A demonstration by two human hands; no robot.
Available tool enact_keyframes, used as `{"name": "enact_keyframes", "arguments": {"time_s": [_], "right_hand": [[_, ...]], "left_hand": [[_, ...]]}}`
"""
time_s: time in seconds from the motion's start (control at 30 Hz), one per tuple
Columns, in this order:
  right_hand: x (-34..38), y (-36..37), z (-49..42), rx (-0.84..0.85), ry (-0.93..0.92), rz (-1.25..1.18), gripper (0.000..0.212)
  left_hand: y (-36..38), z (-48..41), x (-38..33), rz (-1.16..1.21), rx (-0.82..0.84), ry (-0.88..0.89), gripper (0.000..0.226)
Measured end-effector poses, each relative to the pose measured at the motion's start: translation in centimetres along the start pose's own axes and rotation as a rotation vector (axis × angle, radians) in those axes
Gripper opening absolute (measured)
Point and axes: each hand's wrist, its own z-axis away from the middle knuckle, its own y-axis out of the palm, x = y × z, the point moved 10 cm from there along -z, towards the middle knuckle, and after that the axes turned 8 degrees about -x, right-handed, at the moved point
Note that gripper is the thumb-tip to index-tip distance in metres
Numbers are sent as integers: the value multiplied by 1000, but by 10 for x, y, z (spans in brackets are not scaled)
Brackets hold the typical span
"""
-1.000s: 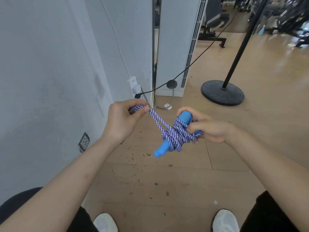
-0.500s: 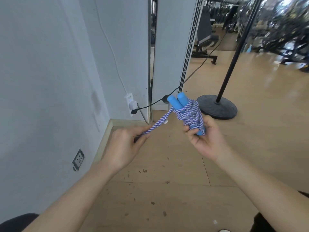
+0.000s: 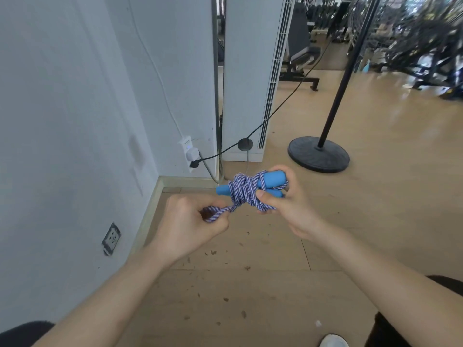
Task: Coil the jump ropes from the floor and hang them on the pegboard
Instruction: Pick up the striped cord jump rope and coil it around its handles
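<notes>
A: Start at the left. What's over there?

B: A pale wall [image 3: 62,121] with a socket [image 3: 111,238] low down, then a plug and a black cable [image 3: 250,132] running off across the wooden floor [image 3: 250,284]. None of it touches the rope.

A: And the left hand [image 3: 190,227]?

B: Closed into a fist on the loose tail [image 3: 216,212] of the jump rope [image 3: 244,192], pulling it down and to the left from the bundle.

A: The bundle itself?

B: In mid-air between the hands, above the floor. The striped cord is wound round the two blue handles [image 3: 270,182], which lie side by side, roughly level.

A: The right hand [image 3: 288,204]?

B: Clamped on the handles, thumb pressed on the wraps, fingers curled behind. Beyond it stands a black stand base [image 3: 318,154], well apart.

A: So what might go wrong?

B: I judge the tail is being cinched or tucked. If the left hand lets go before it's locked under a wrap, the turns could spring loose and the coil unwind. The wraps sit bunched near the handles' left ends; a hard sideways pull could slide them off. A loosened thumb would let the handles twist apart.

A: And the hanging?

B: No pegboard shows here, so it is not yet hung. A slack tail could leave nothing firm to hook.
</notes>
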Motion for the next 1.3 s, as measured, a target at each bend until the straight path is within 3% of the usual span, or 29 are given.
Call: {"name": "enact_keyframes", "arguments": {"time_s": [0.1, 0.17, 0.27, 0.37, 0.43, 0.57, 0.77, 0.87, 1.0, 1.13, 1.2, 1.3], "right_hand": [[4, 9, 5, 78, -57, 106, 47], [5, 17, 8, 146, -88, 162, 50], [6, 29, 14, 268, -136, 241, 58], [4, 40, 22, 382, -161, 334, 71], [1, 42, 25, 414, -134, 339, 76], [-4, 39, 21, 363, -36, 234, 67], [0, 37, 20, 300, -57, 113, 52], [0, 35, 19, 248, -102, 117, 60], [-2, 43, 30, 222, -147, 136, 92], [-13, 59, 47, 185, -189, 266, 117], [-10, 56, 44, 129, -216, 291, 115], [-4, 51, 36, 180, -210, 235, 95]], "left_hand": [[-6, -1, -1, 202, -67, -80, 11], [0, -2, 3, 293, -26, -145, 11], [13, -2, 11, 339, 59, -181, 8], [23, -2, 14, 347, 103, -138, 23], [27, -1, 15, 358, 126, -132, 21], [35, 2, 23, 383, 138, -177, 12], [48, 9, 29, 667, 187, -414, 13], [37, 7, 34, 653, 72, -491, 11], [25, 9, 39, 633, -116, -587, 12], [26, 15, 28, 583, -131, -624, 16], [31, 15, 19, 597, -88, -608, 18], [33, 12, 15, 648, -56, -600, 25]]}}
